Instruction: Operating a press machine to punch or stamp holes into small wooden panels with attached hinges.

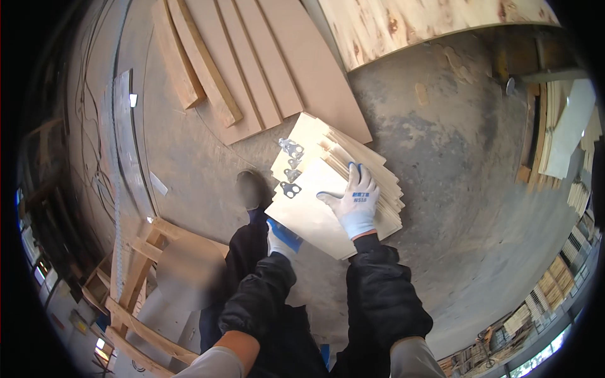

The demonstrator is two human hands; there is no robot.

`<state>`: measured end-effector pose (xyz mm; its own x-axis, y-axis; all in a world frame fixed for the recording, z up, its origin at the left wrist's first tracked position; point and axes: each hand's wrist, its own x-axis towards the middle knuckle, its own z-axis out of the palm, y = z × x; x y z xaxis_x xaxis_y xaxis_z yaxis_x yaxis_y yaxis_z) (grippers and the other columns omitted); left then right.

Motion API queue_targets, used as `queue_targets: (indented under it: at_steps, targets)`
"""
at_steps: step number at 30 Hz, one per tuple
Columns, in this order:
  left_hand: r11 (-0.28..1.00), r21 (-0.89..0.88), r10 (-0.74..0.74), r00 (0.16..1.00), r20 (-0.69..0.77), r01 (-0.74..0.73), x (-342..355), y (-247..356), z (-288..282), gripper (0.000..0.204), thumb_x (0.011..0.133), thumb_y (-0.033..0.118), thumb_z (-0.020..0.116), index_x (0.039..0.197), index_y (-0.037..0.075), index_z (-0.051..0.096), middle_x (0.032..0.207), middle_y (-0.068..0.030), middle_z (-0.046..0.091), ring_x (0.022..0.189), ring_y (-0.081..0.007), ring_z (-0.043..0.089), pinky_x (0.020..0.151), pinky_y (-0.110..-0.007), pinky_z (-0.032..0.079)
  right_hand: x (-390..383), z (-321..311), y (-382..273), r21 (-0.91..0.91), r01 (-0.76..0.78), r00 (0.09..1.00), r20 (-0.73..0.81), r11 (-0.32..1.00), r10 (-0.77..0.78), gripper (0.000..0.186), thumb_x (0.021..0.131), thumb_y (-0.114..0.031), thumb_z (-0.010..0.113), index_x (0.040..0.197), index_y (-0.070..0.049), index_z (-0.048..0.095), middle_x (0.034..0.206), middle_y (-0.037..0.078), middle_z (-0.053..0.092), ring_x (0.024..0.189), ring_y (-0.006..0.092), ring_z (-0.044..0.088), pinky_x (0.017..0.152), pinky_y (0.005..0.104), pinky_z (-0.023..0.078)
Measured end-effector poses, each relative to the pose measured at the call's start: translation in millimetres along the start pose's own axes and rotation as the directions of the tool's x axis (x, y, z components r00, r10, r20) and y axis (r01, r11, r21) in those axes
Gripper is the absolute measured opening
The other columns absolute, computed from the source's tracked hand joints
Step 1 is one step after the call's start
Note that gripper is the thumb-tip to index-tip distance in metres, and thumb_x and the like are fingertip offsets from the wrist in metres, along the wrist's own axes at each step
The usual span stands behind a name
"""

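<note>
Head cam: wd beams (207, 63) & brn board (309, 57) nr panel stack (309, 211).

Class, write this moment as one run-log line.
right hand: spread on pale panel stack | left hand: at stack's near-left edge | brown sheet: on floor beyond stack

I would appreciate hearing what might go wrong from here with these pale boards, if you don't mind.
The pale boards lie unevenly, their edges staggered, so some might slide if shifted. The metal-looking pieces along their left side might snag or scrape the gloved left hand, should it come up against them. A dark shoe appears close to the boards, so a slipping board could perhaps strike it.
</note>
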<state>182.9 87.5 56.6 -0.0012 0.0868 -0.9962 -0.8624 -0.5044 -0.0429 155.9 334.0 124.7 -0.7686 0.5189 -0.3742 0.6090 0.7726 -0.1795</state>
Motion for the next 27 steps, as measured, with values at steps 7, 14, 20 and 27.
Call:
queue_targets:
  at_steps: [7, 14, 20, 27]
  targets:
    - [0.960, -0.227, 0.253, 0.846, 0.470, -0.162, 25, -5, 7, 0.059, 0.108, 0.045, 0.030, 0.153, 0.008, 0.039, 0.155, -0.0121, 0.046, 0.141, -0.0337, 0.044, 0.118, -0.048, 0.034, 22, -9, 46, 0.101, 0.132, 0.922, 0.352, 0.986, -0.159, 0.123, 0.077, -0.067, 0.075, 0.158, 0.005, 0.019, 0.164, 0.030, 0.020, 0.154, 0.0438, 0.017, 0.123, 0.0537, 0.018]
    - [0.962, -0.272, 0.153, 0.844, 0.514, -0.008, 16, -13, 7, 0.061, 0.107, 0.046, 0.029, 0.156, 0.010, 0.035, 0.160, -0.0125, 0.038, 0.146, -0.0338, 0.037, 0.121, -0.050, 0.029, 49, 3, 30, 0.387, 0.091, 0.901, 0.360, 0.918, -0.241, 0.121, 0.077, -0.068, 0.073, 0.159, 0.003, 0.020, 0.164, 0.027, 0.023, 0.154, 0.0428, 0.017, 0.125, 0.0514, 0.013]
    - [0.962, -0.274, 0.142, 0.884, 0.446, -0.016, 15, -2, -24, 0.061, 0.107, 0.046, 0.030, 0.156, 0.010, 0.036, 0.160, -0.0122, 0.039, 0.146, -0.0347, 0.037, 0.120, -0.052, 0.030, 96, -7, 60, 0.667, -0.099, 0.929, 0.328, 0.738, -0.171, 0.060, 0.099, -0.045, 0.059, 0.140, -0.002, 0.055, 0.142, 0.022, 0.057, 0.136, 0.0350, 0.051, 0.113, 0.0408, 0.039]
    - [0.947, -0.317, 0.093, 0.905, 0.415, 0.048, 54, -35, -45, 0.064, 0.105, 0.051, 0.032, 0.155, 0.010, 0.037, 0.159, -0.0123, 0.041, 0.144, -0.0369, 0.039, 0.119, -0.055, 0.031, 151, 72, 104, 0.232, -0.209, 0.830, 0.556, 0.950, 0.047, 0.068, 0.103, -0.057, 0.033, 0.129, -0.002, 0.064, 0.134, 0.025, 0.061, 0.128, 0.0420, 0.053, 0.109, 0.0456, 0.041]
